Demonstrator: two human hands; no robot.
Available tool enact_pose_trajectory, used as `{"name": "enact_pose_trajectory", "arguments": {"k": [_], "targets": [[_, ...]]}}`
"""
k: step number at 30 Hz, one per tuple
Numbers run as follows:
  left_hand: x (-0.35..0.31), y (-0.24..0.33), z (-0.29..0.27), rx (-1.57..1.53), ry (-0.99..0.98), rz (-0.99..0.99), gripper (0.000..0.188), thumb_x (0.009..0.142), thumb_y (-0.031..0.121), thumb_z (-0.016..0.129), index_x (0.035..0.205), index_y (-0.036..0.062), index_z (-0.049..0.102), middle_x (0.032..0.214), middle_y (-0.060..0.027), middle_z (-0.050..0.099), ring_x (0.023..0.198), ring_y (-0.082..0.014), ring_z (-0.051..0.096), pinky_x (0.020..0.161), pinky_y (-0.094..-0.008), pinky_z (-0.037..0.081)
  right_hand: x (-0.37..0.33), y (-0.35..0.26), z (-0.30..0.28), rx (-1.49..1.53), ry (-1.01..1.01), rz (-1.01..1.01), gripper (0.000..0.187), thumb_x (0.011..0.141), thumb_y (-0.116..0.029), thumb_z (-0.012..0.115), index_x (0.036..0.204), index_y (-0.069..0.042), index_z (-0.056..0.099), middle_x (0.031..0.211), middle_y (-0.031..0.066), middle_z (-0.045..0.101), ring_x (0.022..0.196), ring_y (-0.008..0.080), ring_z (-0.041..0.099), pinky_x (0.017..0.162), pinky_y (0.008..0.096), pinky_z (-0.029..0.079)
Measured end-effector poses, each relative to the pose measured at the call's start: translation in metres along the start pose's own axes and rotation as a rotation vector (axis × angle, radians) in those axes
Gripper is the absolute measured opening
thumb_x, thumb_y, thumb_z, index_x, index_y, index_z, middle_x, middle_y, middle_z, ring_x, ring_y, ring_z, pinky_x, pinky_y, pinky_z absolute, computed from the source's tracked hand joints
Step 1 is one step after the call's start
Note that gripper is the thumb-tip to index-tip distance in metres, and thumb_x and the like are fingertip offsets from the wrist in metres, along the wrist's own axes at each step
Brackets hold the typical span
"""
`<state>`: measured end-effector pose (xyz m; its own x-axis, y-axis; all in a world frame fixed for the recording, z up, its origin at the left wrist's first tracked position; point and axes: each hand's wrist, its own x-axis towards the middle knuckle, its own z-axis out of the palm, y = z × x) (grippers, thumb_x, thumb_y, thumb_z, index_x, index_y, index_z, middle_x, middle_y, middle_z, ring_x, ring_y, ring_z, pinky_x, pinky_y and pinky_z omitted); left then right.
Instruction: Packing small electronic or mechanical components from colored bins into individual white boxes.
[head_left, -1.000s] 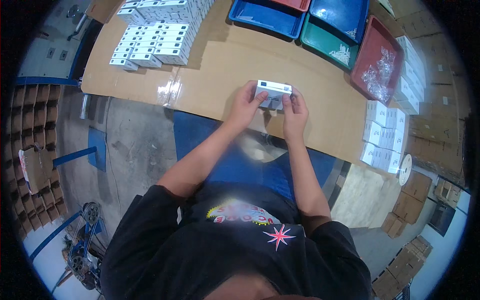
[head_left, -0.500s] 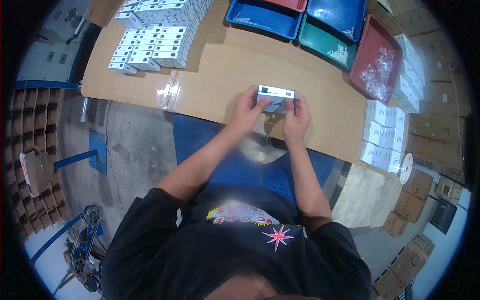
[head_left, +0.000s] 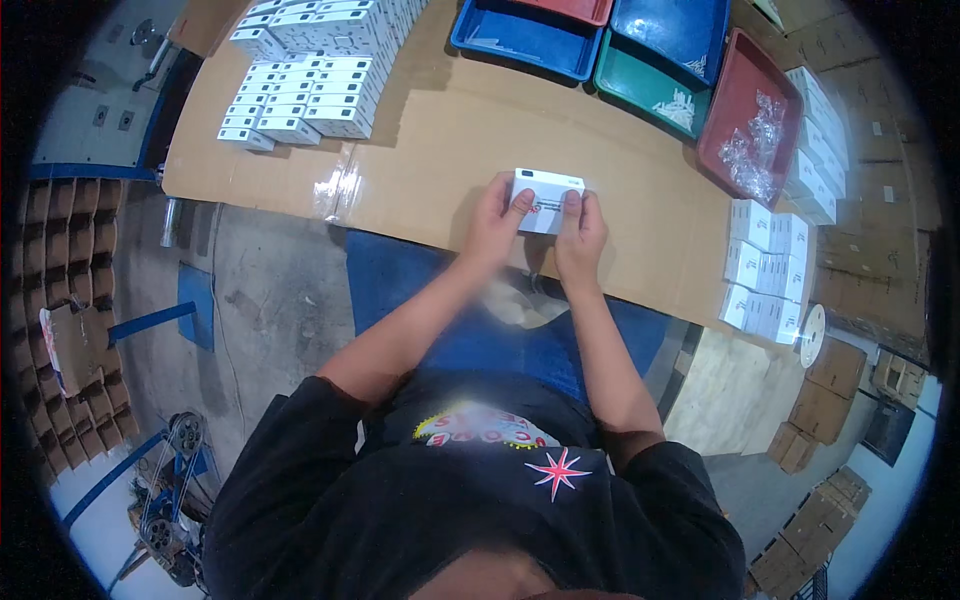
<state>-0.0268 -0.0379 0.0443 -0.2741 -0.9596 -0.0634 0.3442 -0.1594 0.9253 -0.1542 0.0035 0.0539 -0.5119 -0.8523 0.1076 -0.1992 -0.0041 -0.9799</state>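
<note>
Between both hands I hold a small white box (head_left: 548, 203) over the near part of the table, its broad printed face tilted up toward me. My left hand (head_left: 497, 215) grips the box's left end, thumb on the broad face. At the right end my right hand (head_left: 580, 230) closes in the same way, its thumb also on that face. The other fingers are mostly hidden behind the box. Its flap end, with a dark square mark, faces away at the top.
Stacked white boxes (head_left: 340, 95) stand at the table's far left, and more white boxes (head_left: 768, 265) at the right. Blue trays (head_left: 525, 45), a green tray (head_left: 640, 95) with small white pieces, and a red tray (head_left: 720, 130) with clear plastic parts line the back right. The cardboard-covered table (head_left: 430, 150) ends before me.
The box has tipped so that more of its broad printed face shows. My right hand has shifted slightly left and the thumbs lie flatter on the box.
</note>
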Motion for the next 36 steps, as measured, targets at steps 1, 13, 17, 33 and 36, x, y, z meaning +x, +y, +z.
{"name": "enact_pose_trajectory", "arguments": {"k": [1,13,17,33,36], "targets": [[0.0,0.003,-0.002,-0.006,0.01,-0.059,0.032,0.103,0.022,0.065,0.126,0.0004,0.057,0.109,-0.0045,0.067,0.102,-0.0123,0.062,0.091,-0.0287,0.052,0.0,0.001,-0.001,-0.057,-0.025,0.004,0.031,0.104,-0.029,0.063,0.097,0.001,0.063,0.072,0.0045,0.062,0.066,0.0095,0.054,0.06,0.028,0.046],[-0.001,0.013,-0.003,-0.036,-0.238,-0.258,0.039,0.102,0.017,0.066,0.136,0.0002,0.056,0.122,-0.0071,0.068,0.111,-0.0134,0.064,0.095,-0.0309,0.054,0.01,0.008,-0.01,0.082,0.113,0.035,0.046,0.107,-0.039,0.059,0.079,-0.002,0.057,0.071,-0.0023,0.055,0.068,0.0059,0.046,0.058,0.0263,0.04],[0.0,0.015,-0.003,-0.085,-0.22,-0.311,0.04,0.102,0.017,0.066,0.137,0.0009,0.056,0.122,-0.0076,0.068,0.11,-0.0142,0.066,0.089,-0.0319,0.058,0.011,0.013,-0.011,0.096,0.103,-0.008,0.042,0.107,-0.035,0.059,0.081,-0.002,0.058,0.072,-0.0018,0.057,0.069,0.0057,0.047,0.059,0.0252,0.041],[-0.001,0.005,0.002,-0.178,-0.153,-0.344,0.038,0.103,0.018,0.063,0.136,0.0,0.057,0.121,-0.0074,0.069,0.108,-0.0149,0.067,0.089,-0.0327,0.059,0.017,0.01,-0.015,0.092,0.054,0.135,0.036,0.107,-0.032,0.059,0.09,0.0,0.064,0.077,0.0015,0.062,0.072,0.0076,0.053,0.066,0.0271,0.046],[-0.007,0.0,0.009,-0.119,-0.078,-0.268,0.038,0.103,0.015,0.064,0.136,-0.0004,0.056,0.122,-0.0079,0.068,0.11,-0.0147,0.067,0.089,-0.0343,0.06,0.016,0.009,-0.011,0.01,0.147,0.029,0.035,0.103,-0.034,0.064,0.102,0.0,0.061,0.09,0.0076,0.064,0.079,0.0145,0.058,0.069,0.0323,0.048]]}}
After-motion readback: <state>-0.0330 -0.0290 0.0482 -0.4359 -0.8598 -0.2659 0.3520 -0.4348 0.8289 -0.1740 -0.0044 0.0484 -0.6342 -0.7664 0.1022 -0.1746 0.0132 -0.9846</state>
